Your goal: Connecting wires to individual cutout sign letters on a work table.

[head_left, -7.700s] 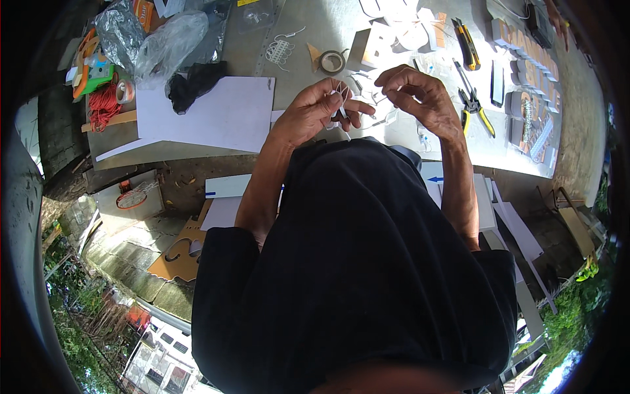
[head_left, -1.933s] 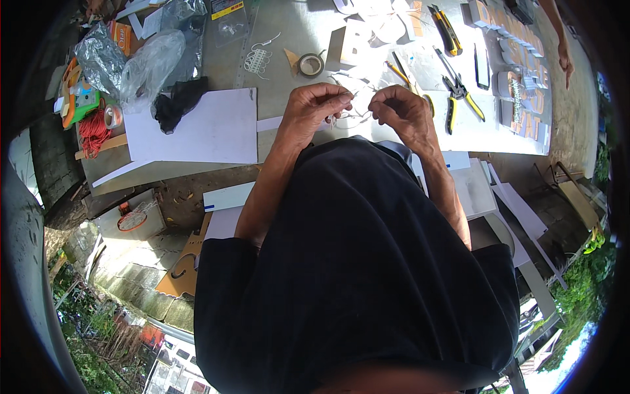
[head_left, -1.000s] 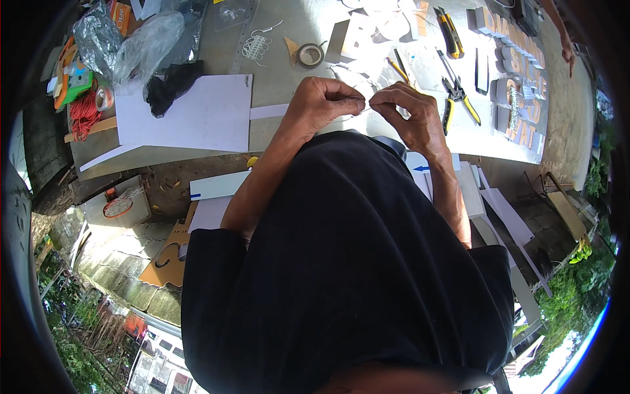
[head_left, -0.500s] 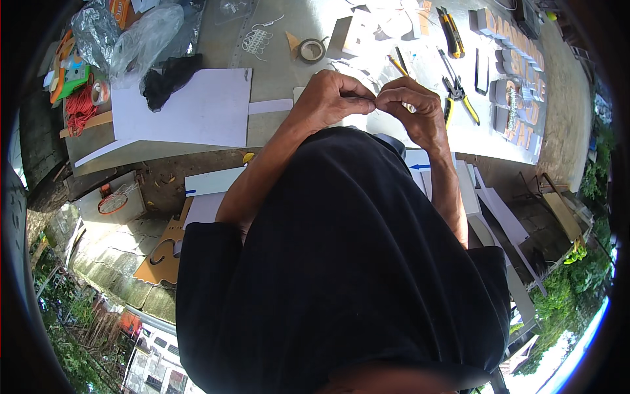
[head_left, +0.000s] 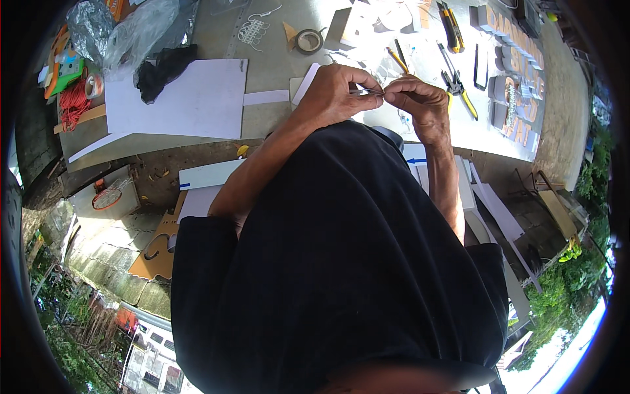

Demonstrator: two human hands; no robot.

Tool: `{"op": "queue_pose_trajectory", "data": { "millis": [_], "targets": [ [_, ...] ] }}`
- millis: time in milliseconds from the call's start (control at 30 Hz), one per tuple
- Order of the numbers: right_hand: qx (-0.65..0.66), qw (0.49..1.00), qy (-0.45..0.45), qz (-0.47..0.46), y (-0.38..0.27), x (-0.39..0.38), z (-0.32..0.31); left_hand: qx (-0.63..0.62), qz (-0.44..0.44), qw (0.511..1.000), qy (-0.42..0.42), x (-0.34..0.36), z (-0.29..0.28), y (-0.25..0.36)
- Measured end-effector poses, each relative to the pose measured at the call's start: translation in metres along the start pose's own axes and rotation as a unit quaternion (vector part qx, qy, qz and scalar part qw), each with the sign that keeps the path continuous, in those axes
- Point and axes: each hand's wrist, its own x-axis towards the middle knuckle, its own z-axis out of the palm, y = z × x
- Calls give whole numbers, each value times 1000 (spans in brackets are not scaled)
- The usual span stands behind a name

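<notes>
while both hands meet above the near edge of the grey concrete worktable (head_left: 275,62), the left hand (head_left: 338,95) and the right hand (head_left: 417,102) pinch between them a thin, pale, wire-like strand (head_left: 371,92), fingertips closed on it from either side. the strand sits at the centre of the pinch, held in the air just over the table, too fine to tell its material or how long it is. the left hand grips it from 9 o'clock, the right from 3 o'clock, and the 2 sets of fingers nearly touch.

judging by the layout, the work looks partway through: a row of grey block letter shapes (head_left: 508,72) lies at 2 o'clock of the hands, apparently already cut, while the strand is not yet fixed to anything visible, so the joining or fitting seems to remain. how much of that is finished cannot be told from here.

around the hands: yellow-handled pliers (head_left: 459,95) at 3 o'clock of the right hand, a yellow utility knife (head_left: 449,16) at 1 o'clock, a small roll of tape (head_left: 308,41) at 11 o'clock, a large white foam sheet (head_left: 177,98) at 9 o'clock with a crumpled black cloth (head_left: 164,65) on its far corner, and a coil of orange cord (head_left: 73,105) well apart at the table's left end.
</notes>
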Motion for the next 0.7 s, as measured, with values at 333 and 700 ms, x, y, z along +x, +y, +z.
{"op": "queue_pose_trajectory", "data": {
  "millis": [333, 700],
  "targets": [
    [48, 999, -7, 13, 6, -2, -3, -44, -18, 998, -42, 4, 0, -12],
    [50, 998, 7, 30, 10, -4, -1, -37, -24, 999, -28, 5, 3, -12]
  ]
}}
